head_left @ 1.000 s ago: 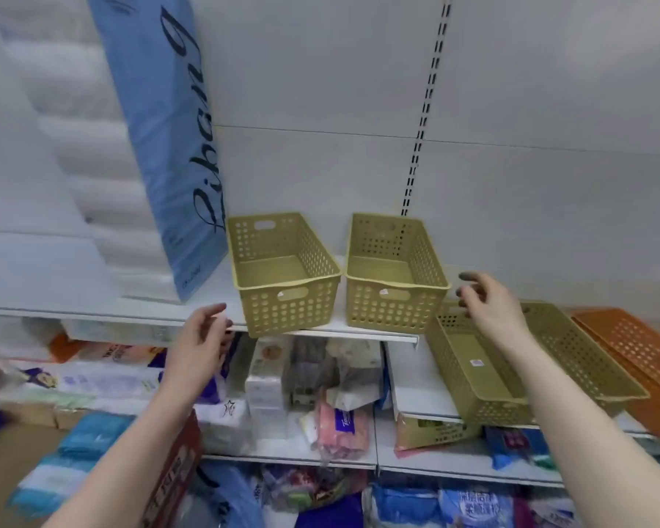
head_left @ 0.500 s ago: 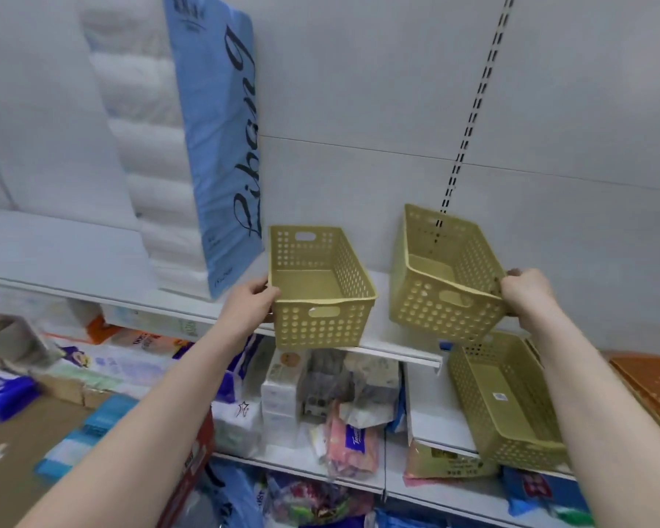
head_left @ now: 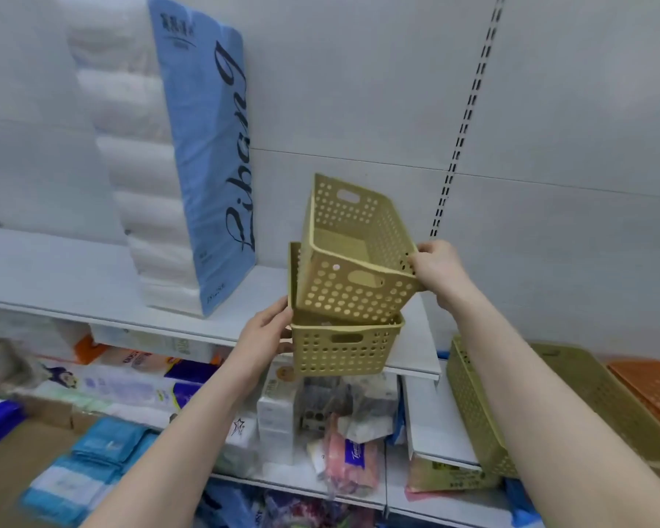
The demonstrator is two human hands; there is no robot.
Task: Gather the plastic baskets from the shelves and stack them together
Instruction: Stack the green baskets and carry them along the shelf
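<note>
The left hand is curling round the near left corner of the lower yellow basket, steadying it where it is sitting at the front edge of the white shelf. The right hand is pinching the right rim of the upper yellow basket, which is tilting, its base already dipping into the lower one but not yet seated. So the nesting step is under way; next, I judge, the upper basket needs levelling and pressing down flush. Off to the right, a larger yellow basket and an orange basket are waiting on a lower shelf. Farther back, a blue-wrapped tissue-roll pack is standing against the wall.
</note>
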